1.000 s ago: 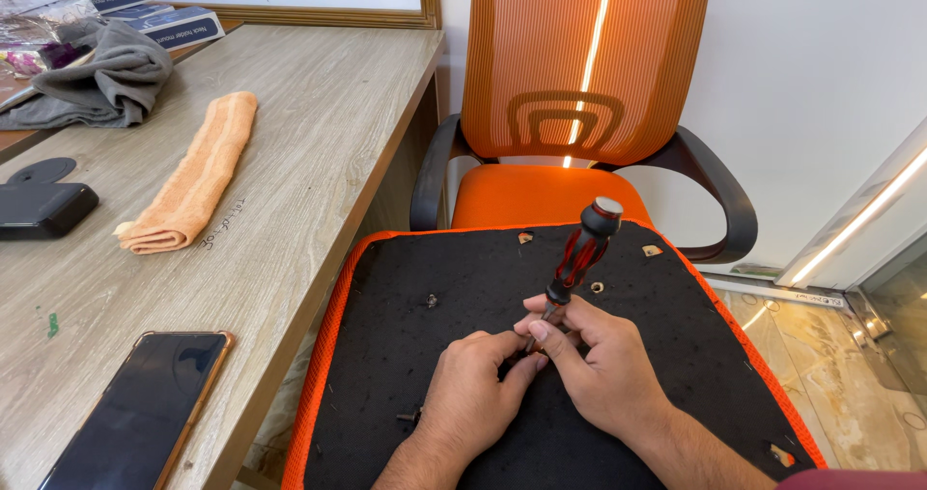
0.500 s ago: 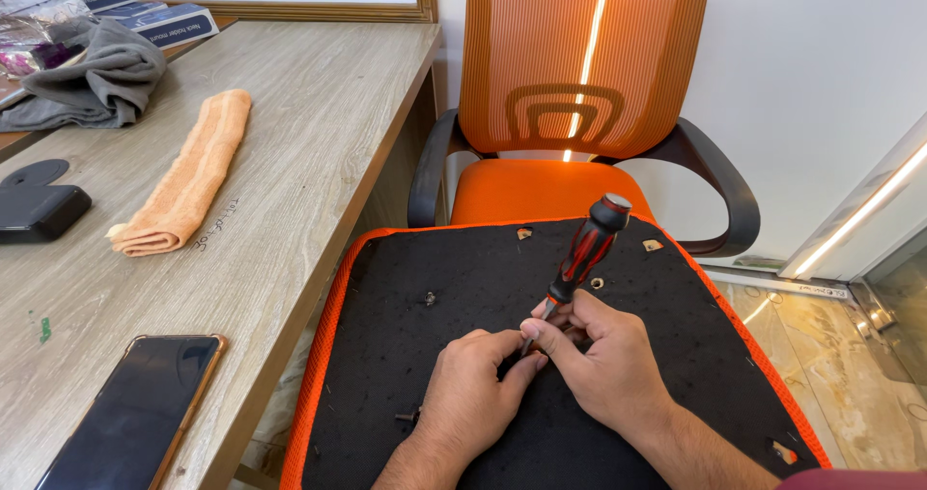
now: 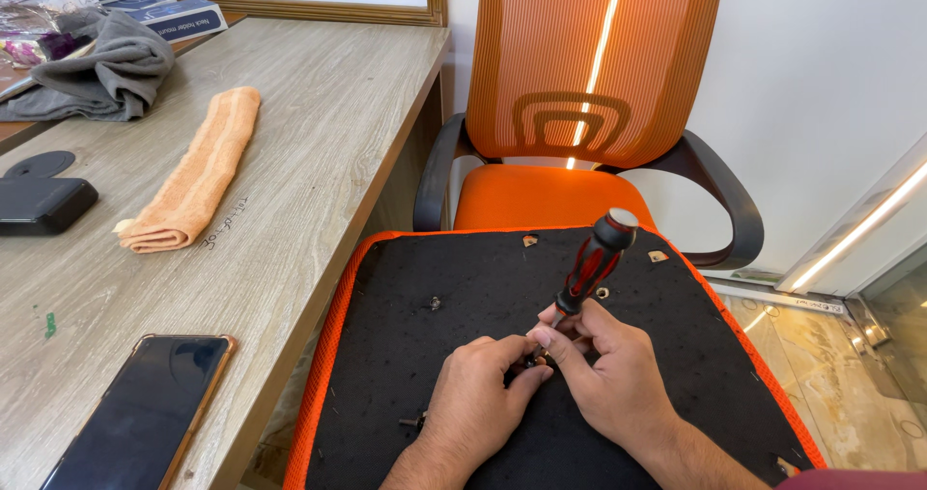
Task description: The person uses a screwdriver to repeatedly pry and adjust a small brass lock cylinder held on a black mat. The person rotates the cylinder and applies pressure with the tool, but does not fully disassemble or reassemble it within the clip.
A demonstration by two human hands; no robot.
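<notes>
Low in the frame's middle, on the black underside of the orange seat pad (image 3: 463,287), my right hand (image 3: 613,374) grips the red-and-black screwdriver (image 3: 591,263) while my left hand (image 3: 478,403) pinches its tip steady; I judge a screw is being seated, needing straight downward turning.

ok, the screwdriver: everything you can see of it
The screwdriver has a chunky red-and-black handle, rubbery-looking, with a rounded grey end cap. It stands tilted, cap up and leaning to the upper right, over the black seat underside. The right hand grips the lower handle; the left hand pinches at the tip. The shaft and tip are mostly hidden by the fingers, so the bit type cannot be told. A small metal part shows at the tip, probably a screw.
</notes>
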